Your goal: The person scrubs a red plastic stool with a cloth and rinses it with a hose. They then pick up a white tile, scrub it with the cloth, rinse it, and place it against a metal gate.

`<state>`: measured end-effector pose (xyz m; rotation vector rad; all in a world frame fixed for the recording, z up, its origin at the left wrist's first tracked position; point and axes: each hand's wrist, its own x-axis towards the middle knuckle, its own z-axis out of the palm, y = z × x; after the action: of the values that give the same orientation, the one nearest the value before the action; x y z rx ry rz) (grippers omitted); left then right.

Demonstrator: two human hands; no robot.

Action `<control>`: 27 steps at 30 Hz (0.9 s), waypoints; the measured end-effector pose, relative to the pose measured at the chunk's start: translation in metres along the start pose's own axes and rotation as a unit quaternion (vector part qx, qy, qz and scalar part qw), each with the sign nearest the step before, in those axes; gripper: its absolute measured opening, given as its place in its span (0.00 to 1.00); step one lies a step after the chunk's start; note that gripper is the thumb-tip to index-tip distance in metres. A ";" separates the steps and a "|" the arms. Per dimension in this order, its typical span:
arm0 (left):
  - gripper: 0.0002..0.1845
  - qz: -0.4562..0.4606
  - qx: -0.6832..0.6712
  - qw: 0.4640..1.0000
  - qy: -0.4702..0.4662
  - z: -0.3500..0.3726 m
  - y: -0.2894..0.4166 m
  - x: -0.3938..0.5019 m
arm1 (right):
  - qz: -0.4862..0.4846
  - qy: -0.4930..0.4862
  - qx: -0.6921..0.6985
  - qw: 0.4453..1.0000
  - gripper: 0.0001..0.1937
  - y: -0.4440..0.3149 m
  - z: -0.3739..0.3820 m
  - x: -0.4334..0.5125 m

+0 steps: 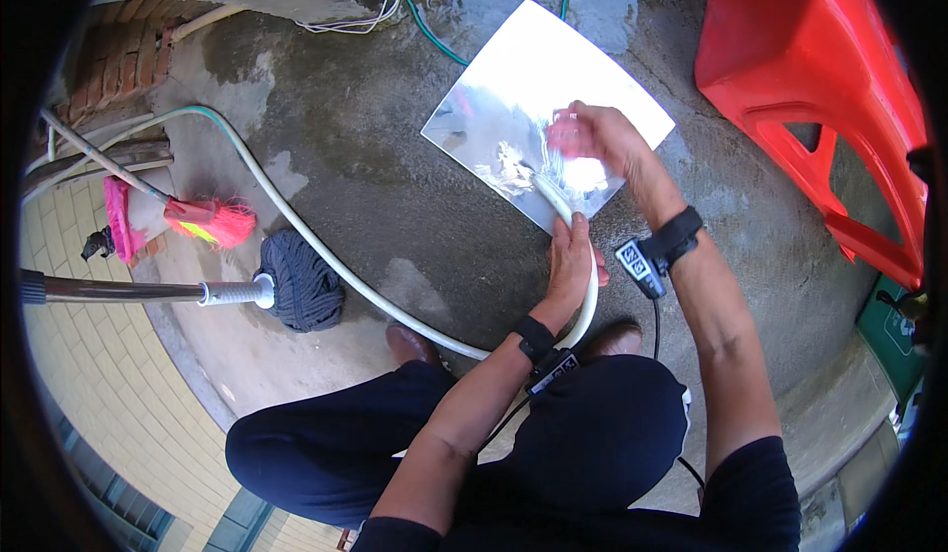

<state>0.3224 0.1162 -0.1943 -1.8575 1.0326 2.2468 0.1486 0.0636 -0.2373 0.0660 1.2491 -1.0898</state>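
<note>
A white hose [552, 195] curves up from beside my shoes, and my left hand [569, 267] is shut around it near its mouth. Water runs from the mouth onto a glossy rectangular panel [489, 119], which reflects bright light. The panel's material is not clear. My right hand [596, 133] is over the panel's middle right, blurred by motion, fingers spread loosely and nothing visible in them. Whether its fingertips touch the wet surface I cannot tell. Both wrists wear black straps with small devices.
Left are a grey string mop [300, 282] and a pink broom [215, 220] beside a pink-lined bin [122, 215]. A red plastic chair [800, 70] stands right, with a green bin [892, 337] below it. A green hose [437, 41] crosses the wet concrete floor [348, 145].
</note>
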 end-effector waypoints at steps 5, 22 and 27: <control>0.22 -0.002 -0.022 0.999 -0.036 -0.004 0.001 0.004 | -0.213 0.080 0.192 0.955 0.20 -0.011 -0.010 0.007; 0.21 0.010 -0.014 0.999 -0.048 -0.008 0.000 0.004 | -0.031 0.046 0.138 0.989 0.18 0.050 -0.004 -0.053; 0.21 0.017 -0.004 0.997 -0.074 -0.006 -0.004 0.000 | -0.114 0.095 0.176 0.973 0.19 -0.004 -0.041 -0.036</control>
<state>0.3293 0.1163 -0.1970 -1.6579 1.0417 2.3683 0.1191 0.1081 -0.2227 0.3087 1.2399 -1.5272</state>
